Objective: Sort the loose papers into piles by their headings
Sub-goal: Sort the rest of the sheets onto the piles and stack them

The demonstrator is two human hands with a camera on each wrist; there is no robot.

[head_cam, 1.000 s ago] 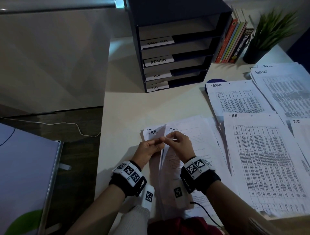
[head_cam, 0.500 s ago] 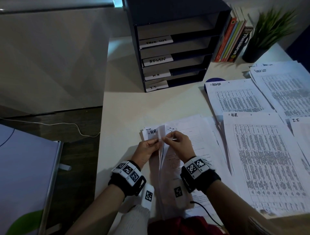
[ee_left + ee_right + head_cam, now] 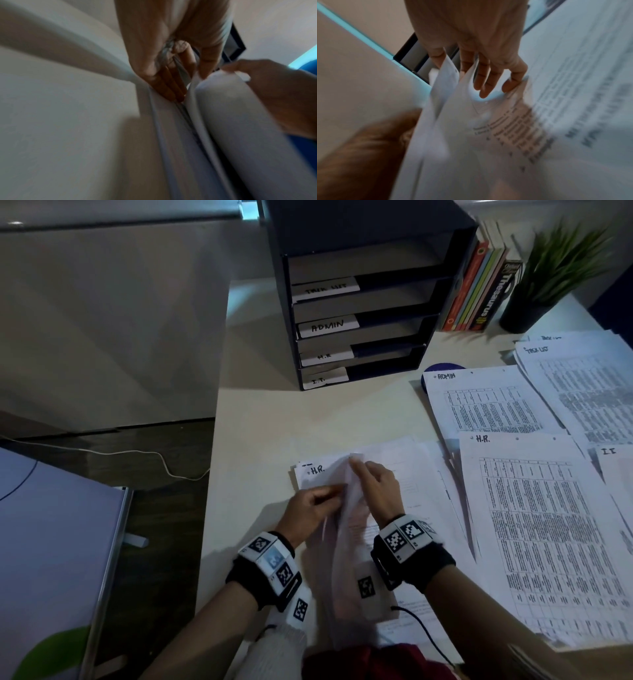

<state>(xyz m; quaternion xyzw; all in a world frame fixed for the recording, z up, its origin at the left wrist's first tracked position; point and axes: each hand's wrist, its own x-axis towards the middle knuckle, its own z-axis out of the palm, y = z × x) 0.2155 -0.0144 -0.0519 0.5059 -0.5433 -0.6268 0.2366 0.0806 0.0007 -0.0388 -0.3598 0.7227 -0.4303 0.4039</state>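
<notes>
The person's two hands work at the near edge of a pale desk (image 3: 274,412), over an unsorted stack of loose papers (image 3: 404,470) lying directly in front of them. The left hand (image 3: 308,508) has its fingers curled, pinching the left part of the stack, where the exposed sheet reads "H.R." (image 3: 317,469) at its top corner. The right hand (image 3: 376,491) grips a lifted sheet (image 3: 349,529) between thumb and fingers; this sheet stands on edge between the two hands and appears blurred. In the right wrist view the fingers (image 3: 484,81) curl around the raised paper's top edge, with printed text visible below. To the right of the stack lie four sorted piles, face up and overlapping: one headed "ADMIN" (image 3: 479,405), one headed "H.R." (image 3: 548,542) nearer the person, one headed "TASK LIST" (image 3: 582,378) at the far right, and one headed "I.T." (image 3: 616,467) at the right frame edge. Behind the stack stands a dark tray organiser (image 3: 359,296) with shelves labelled, top to bottom, TASK LIST, ADMIN, H.R. and I.T. A row of books (image 3: 479,289) leans beside it, with a potted plant (image 3: 555,275) further right.
</notes>
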